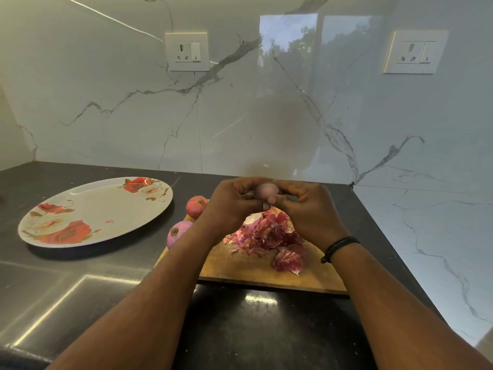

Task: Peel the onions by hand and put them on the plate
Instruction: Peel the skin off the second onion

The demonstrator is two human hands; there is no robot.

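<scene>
Both forearms reach forward and converge over the cutting board (266, 268), bare to the elbow. Left hand (230, 202) and right hand (306, 206) meet above the board's far edge, fingers of both curled inward round one small onion (265, 190) held between them, clear of the board. Fingertips (271, 200) of the right hand press the onion's near side; the thumbs can't be made out. Right wrist carries a black band (338, 245), sitting above the board's right side.
</scene>
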